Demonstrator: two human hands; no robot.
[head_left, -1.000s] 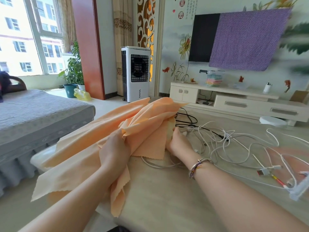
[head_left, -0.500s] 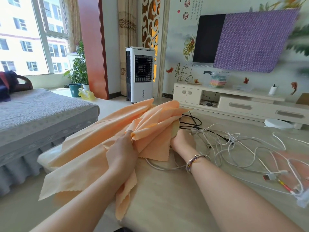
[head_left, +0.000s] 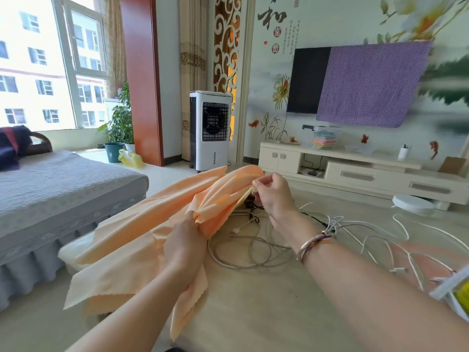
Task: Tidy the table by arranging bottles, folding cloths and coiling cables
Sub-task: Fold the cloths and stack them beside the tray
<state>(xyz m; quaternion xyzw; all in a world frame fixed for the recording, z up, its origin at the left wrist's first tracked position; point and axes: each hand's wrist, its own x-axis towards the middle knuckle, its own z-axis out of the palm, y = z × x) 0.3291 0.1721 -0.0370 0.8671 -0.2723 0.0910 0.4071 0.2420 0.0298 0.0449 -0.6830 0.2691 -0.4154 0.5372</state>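
A large peach-orange cloth (head_left: pixel 132 240) lies bunched over the left part of the table (head_left: pixel 253 308) and hangs off its left edge. My left hand (head_left: pixel 186 243) grips a gathered fold near the cloth's middle. My right hand (head_left: pixel 272 194) is raised above the table and pinches the cloth's far upper edge between thumb and fingers. A tangle of white and grey cables (head_left: pixel 330 232) sprawls on the table to the right of the cloth, with black cables (head_left: pixel 251 212) partly hidden under it.
A white-framed item with yellow (head_left: pixel 456 298) pokes in at the right edge. A grey-covered bed (head_left: pixel 50 189) stands to the left. An air cooler (head_left: pixel 210 130) and a TV cabinet (head_left: pixel 355 168) stand beyond the table, with a white round device (head_left: pixel 413 205) on the floor.
My right hand has lifted from the table beside the cloth and now pinches the cloth's upper edge, uncovering cables beneath. My left hand keeps its grip on the fold.
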